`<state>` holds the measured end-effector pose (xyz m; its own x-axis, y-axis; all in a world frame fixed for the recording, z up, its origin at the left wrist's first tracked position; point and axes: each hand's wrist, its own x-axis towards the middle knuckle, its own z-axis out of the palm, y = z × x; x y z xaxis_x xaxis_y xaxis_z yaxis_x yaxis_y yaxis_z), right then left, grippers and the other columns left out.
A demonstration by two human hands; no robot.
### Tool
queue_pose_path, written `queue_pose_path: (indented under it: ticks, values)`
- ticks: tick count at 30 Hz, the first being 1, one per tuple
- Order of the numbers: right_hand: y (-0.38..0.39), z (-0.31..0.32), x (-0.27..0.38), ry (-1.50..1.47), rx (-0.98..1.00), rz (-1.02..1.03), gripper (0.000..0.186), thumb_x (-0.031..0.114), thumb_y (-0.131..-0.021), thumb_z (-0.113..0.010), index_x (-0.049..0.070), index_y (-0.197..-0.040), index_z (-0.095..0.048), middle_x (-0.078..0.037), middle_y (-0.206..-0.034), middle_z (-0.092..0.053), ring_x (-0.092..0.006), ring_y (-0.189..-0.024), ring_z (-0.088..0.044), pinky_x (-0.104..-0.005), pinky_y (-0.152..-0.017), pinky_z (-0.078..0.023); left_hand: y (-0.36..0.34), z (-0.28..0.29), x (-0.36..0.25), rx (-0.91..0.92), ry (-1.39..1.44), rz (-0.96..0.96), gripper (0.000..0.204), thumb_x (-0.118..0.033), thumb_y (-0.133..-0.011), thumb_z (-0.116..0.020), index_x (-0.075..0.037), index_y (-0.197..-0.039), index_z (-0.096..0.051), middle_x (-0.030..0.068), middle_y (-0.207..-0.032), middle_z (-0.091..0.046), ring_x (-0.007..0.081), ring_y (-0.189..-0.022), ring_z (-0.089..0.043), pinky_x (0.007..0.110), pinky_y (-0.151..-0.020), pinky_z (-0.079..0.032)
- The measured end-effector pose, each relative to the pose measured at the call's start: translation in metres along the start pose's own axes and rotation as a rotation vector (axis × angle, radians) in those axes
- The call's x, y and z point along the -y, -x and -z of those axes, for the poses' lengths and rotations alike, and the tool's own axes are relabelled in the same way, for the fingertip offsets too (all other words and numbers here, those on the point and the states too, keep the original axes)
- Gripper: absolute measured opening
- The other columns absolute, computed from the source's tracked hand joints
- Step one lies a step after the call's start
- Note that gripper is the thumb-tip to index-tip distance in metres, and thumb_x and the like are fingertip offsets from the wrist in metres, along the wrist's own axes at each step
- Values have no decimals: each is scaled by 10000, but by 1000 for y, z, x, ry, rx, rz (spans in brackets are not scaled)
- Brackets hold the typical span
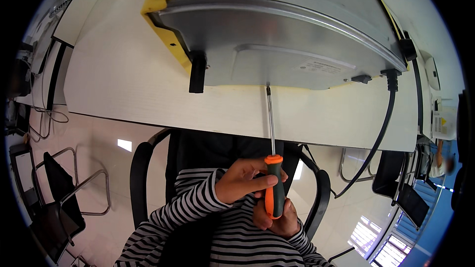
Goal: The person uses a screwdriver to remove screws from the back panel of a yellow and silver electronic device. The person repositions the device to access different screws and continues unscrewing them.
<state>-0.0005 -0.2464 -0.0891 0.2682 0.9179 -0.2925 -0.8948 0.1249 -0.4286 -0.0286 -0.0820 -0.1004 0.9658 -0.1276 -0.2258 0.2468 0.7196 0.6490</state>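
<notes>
A screwdriver (272, 178) with an orange and dark green handle and a long steel shaft points away from me, its tip touching the rear edge of a metal-cased appliance (277, 44). My left hand (242, 180) wraps the handle from the left side. My right hand (277, 220) grips the handle's lower end, mostly hidden behind it. The appliance lies on a white table (123, 79), with its grey sheet-metal panel facing me, a yellow side and black feet (197, 71).
A black power cord (381, 133) runs from the appliance over the table edge. A black office chair (148, 168) is beneath me. Metal chair frames (89, 188) stand on the floor at left. Another person sits at far right (440, 160).
</notes>
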Motion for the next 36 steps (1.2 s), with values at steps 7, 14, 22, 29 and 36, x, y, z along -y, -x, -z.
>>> queue_pose_path:
  ticks: [7, 14, 22, 29, 36]
  values:
    - [5, -4, 5, 643, -200, 214, 451, 267, -816, -508, -36, -1105, -339, -85, -720, -503, -118, -639, -470, -236, -602, -391, -6, -8, 8, -170, -88, -94, 263, -234, -753, -610, -17, -892, -561, 24, -769, -548, 92, -720, -486, 243, -689, -388]
    - [1, -6, 9, 346, -139, -28, 476, 249, -820, -498, -41, -1145, -305, -100, -775, -516, -111, -625, -457, -230, -590, -394, -6, -7, 7, -188, -198, -125, 247, -198, -765, -593, -21, -927, -535, 7, -757, -539, 89, -727, -486, 244, -708, -376]
    - [-4, -2, 2, -69, 8, -86, 568, 327, -832, -445, -49, -1203, -237, -140, -844, -514, -109, -567, -404, -220, -558, -366, 4, 6, 1, 43, 33, -35, 273, -142, -827, -490, 2, -1058, -488, 81, -995, -535, 106, -815, -508, 206, -620, -422]
    - [-2, 4, 0, -64, 88, -42, 603, 411, -840, -376, -28, -1223, -221, -156, -852, -517, -129, -581, -419, -226, -563, -368, 0, 1, -1, -64, -20, 44, 285, -219, -759, -599, 7, -931, -563, 61, -805, -569, 112, -770, -519, 207, -637, -426]
    - [1, 14, -4, -35, 40, -10, 643, 471, -830, -350, -12, -1225, -191, -178, -848, -524, -165, -653, -466, -246, -593, -380, -7, -5, 4, -134, -155, -126, 262, -228, -736, -624, -18, -878, -561, 31, -763, -549, 112, -727, -507, 246, -700, -400]
